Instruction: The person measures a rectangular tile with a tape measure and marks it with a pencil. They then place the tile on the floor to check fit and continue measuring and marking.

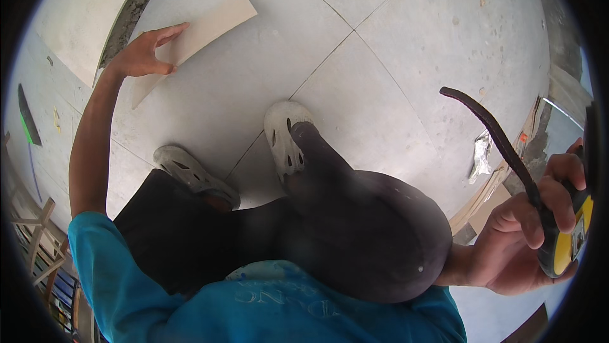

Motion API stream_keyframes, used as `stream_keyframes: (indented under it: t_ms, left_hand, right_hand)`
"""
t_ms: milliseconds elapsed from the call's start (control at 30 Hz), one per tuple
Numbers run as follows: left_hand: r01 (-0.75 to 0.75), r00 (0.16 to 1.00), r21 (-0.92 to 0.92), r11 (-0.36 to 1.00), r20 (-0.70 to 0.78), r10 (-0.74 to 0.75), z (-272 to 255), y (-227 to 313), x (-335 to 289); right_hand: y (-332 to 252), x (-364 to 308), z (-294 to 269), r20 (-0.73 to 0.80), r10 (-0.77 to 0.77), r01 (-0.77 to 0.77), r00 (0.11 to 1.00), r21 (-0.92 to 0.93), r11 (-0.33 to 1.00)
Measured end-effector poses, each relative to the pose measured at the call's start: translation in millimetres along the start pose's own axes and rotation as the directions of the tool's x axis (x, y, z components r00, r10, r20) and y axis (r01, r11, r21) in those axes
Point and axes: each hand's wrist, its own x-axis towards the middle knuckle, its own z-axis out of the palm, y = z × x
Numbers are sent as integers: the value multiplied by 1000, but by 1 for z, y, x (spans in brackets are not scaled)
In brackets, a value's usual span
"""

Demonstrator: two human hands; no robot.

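My left hand (pixel 141 52) reaches forward at the far left and grips a long beige strip (pixel 219 21), which looks like a cut piece of tile or board. Its fingers and thumb sit at opposite long edges of the strip; the strip's near-left end shows beyond the thumb. At the right rim, my right hand (pixel 507 241) is wrapped round a yellow and black tape measure (pixel 564 245). A dark strap (pixel 495 127) curves up from it. Part of that hand and the tape measure runs into the dark rim.
Large pale floor tiles (pixel 393 77) lie around my two pale clogs (pixel 285 134). A tile-like slab edge (pixel 127 16) borders the upper left. A green and black tool (pixel 28 118) lies at the left, near a wooden frame (pixel 38 235). Crumpled silvery wrapping (pixel 480 156) lies right.
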Motion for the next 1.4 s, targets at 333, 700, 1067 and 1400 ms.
stream_keyframes:
  t_ms: [333,700,1067,1400]
  left_hand:
    - [-30,998,-75,997,-54,26,3,-23,7]
    - [-3,999,-91,996,-51,-1,2,-24,7]
    - [-123,972,116,986,-186,143,25,-2,4]
    - [19,864,424,905,-462,199,86,7,-1]
  right_hand:
    - [-1,6,-10,7,16,-16,1000,6,1000]
    - [-1,5,-8,6,20,-20,1000,-62,998]
    - [1,-2,-7,14,-53,54,998,-33,998]
    - [10,-11,-9,39,-53,52,998,33,998]
